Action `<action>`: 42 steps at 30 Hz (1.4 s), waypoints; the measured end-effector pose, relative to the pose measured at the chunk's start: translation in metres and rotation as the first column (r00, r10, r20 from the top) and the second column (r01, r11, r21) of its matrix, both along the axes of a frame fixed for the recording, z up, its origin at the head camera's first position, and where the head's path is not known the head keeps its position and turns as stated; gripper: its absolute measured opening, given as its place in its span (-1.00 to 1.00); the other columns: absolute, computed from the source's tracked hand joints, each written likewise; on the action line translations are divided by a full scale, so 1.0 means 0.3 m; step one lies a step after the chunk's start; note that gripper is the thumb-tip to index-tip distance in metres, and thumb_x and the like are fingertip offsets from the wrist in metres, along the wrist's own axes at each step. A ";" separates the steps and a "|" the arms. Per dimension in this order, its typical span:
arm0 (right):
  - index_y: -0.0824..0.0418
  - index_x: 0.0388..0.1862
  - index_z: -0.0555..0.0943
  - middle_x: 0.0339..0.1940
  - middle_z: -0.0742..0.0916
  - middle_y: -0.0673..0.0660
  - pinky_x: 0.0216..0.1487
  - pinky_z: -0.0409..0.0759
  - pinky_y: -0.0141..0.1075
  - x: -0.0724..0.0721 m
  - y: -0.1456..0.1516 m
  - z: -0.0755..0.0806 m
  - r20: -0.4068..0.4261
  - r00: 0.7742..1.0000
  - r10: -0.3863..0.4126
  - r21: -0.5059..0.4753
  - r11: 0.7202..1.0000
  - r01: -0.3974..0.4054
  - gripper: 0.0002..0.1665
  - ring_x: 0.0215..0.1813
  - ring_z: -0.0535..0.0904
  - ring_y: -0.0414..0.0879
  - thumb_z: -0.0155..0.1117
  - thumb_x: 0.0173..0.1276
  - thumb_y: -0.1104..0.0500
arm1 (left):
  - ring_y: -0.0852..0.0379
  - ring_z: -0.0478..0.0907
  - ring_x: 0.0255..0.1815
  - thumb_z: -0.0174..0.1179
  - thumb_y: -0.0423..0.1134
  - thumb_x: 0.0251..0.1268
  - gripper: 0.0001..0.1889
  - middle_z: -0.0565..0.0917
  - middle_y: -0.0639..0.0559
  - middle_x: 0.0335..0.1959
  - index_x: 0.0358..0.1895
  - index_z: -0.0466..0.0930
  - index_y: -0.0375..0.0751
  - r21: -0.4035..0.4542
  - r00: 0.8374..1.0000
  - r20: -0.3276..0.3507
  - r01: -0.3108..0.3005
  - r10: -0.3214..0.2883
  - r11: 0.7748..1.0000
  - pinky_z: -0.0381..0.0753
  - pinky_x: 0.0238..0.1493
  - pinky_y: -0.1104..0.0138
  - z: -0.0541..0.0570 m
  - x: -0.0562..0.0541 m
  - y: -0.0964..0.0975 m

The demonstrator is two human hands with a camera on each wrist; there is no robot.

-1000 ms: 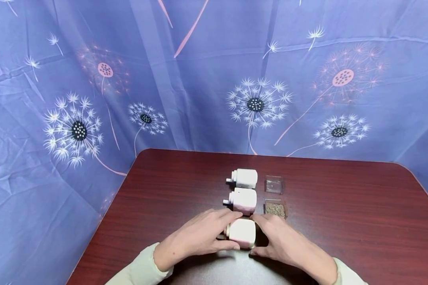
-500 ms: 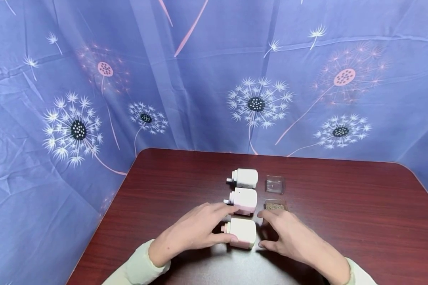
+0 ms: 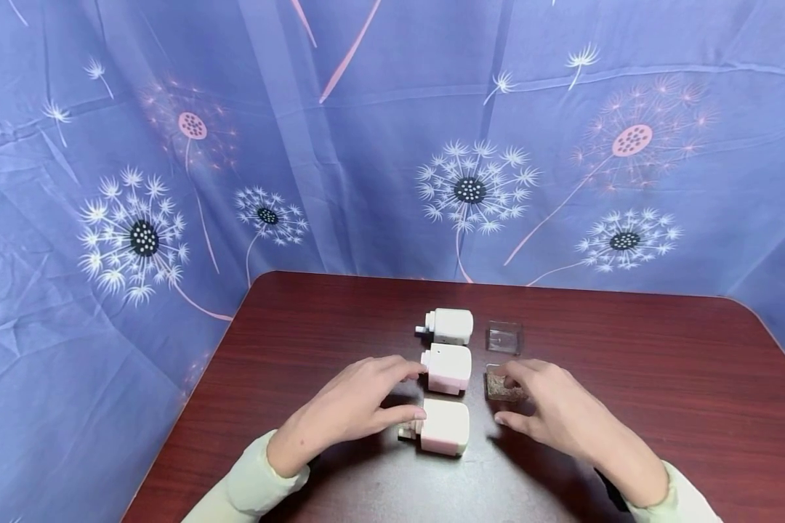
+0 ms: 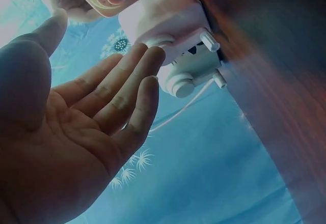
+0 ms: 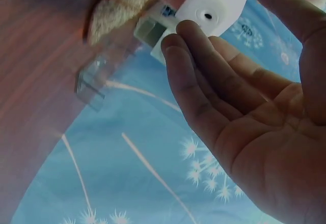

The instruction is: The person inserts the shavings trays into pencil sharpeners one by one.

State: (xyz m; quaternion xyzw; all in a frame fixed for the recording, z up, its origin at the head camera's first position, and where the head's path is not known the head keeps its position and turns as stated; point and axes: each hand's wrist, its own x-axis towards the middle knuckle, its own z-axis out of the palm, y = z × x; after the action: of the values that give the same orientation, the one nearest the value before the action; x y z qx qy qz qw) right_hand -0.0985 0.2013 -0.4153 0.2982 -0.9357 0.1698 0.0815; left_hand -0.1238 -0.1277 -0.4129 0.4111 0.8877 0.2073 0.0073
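Note:
Three hand-crank pencil sharpeners stand in a row on the table: a near one [image 3: 445, 427], a pale pink middle one [image 3: 450, 369] and a white far one [image 3: 453, 326]. My left hand [image 3: 349, 399] is beside the crank ends of the near and middle ones, fingers extended; whether its fingertips touch them I cannot tell. My right hand [image 3: 556, 407] hovers over a clear drawer of pencil shavings [image 3: 502, 388], its fingers loosely bent and holding nothing. Part of that drawer is hidden by the fingers. In the right wrist view a sharpener's face [image 5: 209, 15] shows a round pencil hole.
Behind the shavings drawer lies a clear empty drawer [image 3: 504, 338]. The dark red wooden table [image 3: 661, 363] ends at a blue curtain [image 3: 366, 181] with dandelion prints, which hangs along its back and left side.
Both hands have drawn apart from the near sharpener. My left hand has moved left and away, while my right hand has moved right, up to the shavings drawer.

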 end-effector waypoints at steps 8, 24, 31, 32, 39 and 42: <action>0.25 0.02 0.66 -0.11 0.78 0.11 -0.06 0.72 -0.01 -0.023 0.030 0.010 0.018 0.999 -0.035 0.020 0.999 0.035 -0.36 -0.09 0.73 0.04 0.76 0.08 0.00 | 0.14 0.72 0.07 0.29 0.21 0.49 -0.41 0.75 0.08 0.09 0.36 0.61 -0.11 0.012 0.999 0.001 -0.051 0.051 0.999 0.69 0.12 0.16 -0.009 -0.032 -0.011; 0.27 0.10 0.65 -0.12 0.75 0.06 -0.12 0.72 -0.09 -0.065 0.077 0.004 0.117 0.991 -0.068 0.007 0.998 0.068 -0.29 -0.16 0.73 -0.06 0.79 0.04 0.03 | 0.17 0.71 0.10 0.34 0.16 0.47 -0.40 0.70 0.08 0.23 0.41 0.57 -0.07 0.036 0.991 0.051 -0.128 0.126 0.991 0.69 0.13 0.17 -0.039 -0.084 -0.008; 0.29 0.10 0.65 -0.01 0.73 0.13 0.02 0.71 0.02 -0.082 0.086 -0.011 0.112 0.990 -0.080 0.022 0.997 0.078 -0.26 -0.04 0.73 0.05 0.81 -0.01 0.04 | 0.20 0.70 0.13 0.37 0.16 0.44 -0.39 0.70 0.08 0.22 0.43 0.56 -0.04 0.039 0.990 0.066 -0.128 0.125 0.991 0.68 0.15 0.18 -0.053 -0.105 0.000; 0.29 0.11 0.65 0.00 0.73 0.13 0.03 0.71 0.03 -0.085 0.087 -0.013 0.113 0.990 -0.082 0.024 0.997 0.079 -0.25 -0.03 0.73 0.06 0.81 -0.02 0.05 | 0.20 0.70 0.13 0.37 0.16 0.44 -0.39 0.70 0.09 0.22 0.43 0.56 -0.03 0.037 0.990 0.068 -0.127 0.124 0.991 0.67 0.15 0.18 -0.054 -0.107 0.002; 0.31 0.10 0.65 -0.01 0.73 0.15 0.06 0.70 0.07 -0.100 0.094 -0.034 0.125 0.989 -0.073 0.031 0.997 0.070 -0.20 -0.02 0.71 0.08 0.83 -0.06 0.02 | 0.21 0.67 0.21 0.32 0.24 0.45 -0.33 0.68 0.13 0.27 0.48 0.51 -0.01 0.006 0.990 0.073 -0.125 0.124 0.992 0.64 0.23 0.19 -0.065 -0.125 0.023; 0.31 0.11 0.64 -0.02 0.74 0.16 0.07 0.69 0.09 -0.106 0.095 -0.041 0.144 0.987 -0.075 0.035 0.997 0.071 -0.19 -0.02 0.71 0.10 0.83 -0.06 0.02 | 0.17 0.65 0.26 0.29 0.28 0.45 -0.30 0.65 0.10 0.32 0.50 0.49 -0.01 -0.004 0.990 0.067 -0.122 0.122 0.993 0.63 0.27 0.18 -0.069 -0.131 0.032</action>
State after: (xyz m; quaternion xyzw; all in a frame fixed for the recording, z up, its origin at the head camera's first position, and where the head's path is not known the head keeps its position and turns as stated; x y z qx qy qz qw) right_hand -0.1302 0.2296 -0.4276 0.2518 -0.9519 0.1740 0.0150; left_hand -0.1631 -0.1182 -0.4334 0.3489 0.9104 0.2209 0.0244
